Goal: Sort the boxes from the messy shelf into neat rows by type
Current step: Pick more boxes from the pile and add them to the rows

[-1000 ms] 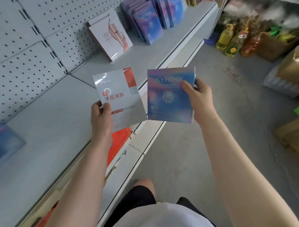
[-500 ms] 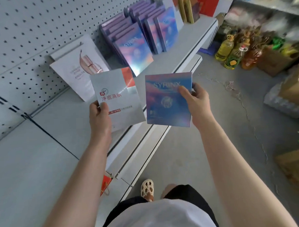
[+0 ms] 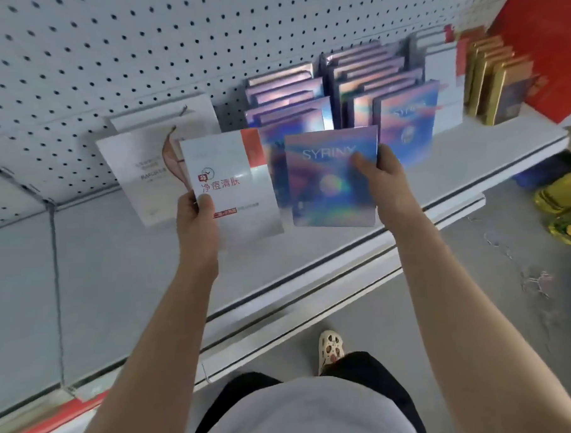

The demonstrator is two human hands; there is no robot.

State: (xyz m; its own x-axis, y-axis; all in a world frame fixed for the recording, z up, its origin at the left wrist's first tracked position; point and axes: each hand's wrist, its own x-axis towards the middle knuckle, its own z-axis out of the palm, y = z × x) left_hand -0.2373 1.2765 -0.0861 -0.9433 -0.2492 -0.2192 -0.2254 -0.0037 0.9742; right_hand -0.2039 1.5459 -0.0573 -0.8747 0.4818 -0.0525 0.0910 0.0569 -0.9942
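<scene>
at the left, the left hand (image 3: 195, 220) pinches the lower left corner of a white box with red print (image 3: 230, 186), thumb on its face, holding it upright over the near part of the shelf (image 3: 116, 263) in front of a white box (image 3: 145, 176) leaning on the pegboard. to its right, the right hand (image 3: 385, 182) grips the right edge of a holographic blue box (image 3: 328, 181), thumb on the front, just before the rows of matching blue boxes (image 3: 401, 126) standing farther back. both look thin, light and fairly stiff, the glossy one probably slippery, so a firm edge pinch seems wise.
</scene>
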